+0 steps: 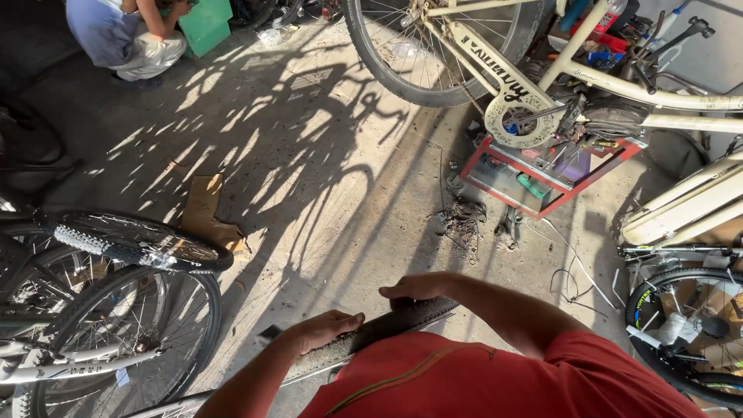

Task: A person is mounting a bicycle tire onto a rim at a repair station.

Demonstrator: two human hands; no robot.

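A bicycle wheel with a worn, dusty tyre [379, 331] lies across my front, just above my red shirt. My left hand [321, 330] rests flat on the tyre's tread, fingers laid over it. My right hand [414, 288] presses on the tyre's upper edge a little further right, fingers curled over the rubber. The wheel's metal rim [309, 373] shows below the tyre near my left forearm. Most of the wheel is hidden behind my body.
A cream bicycle [542, 85] stands at the top right over a red tool tray [542, 174]. More bicycle wheels [116, 310] crowd the left side and another [689, 325] the right. A crouching person [128, 35] is at the top left. Cardboard [203, 209] lies on the concrete floor.
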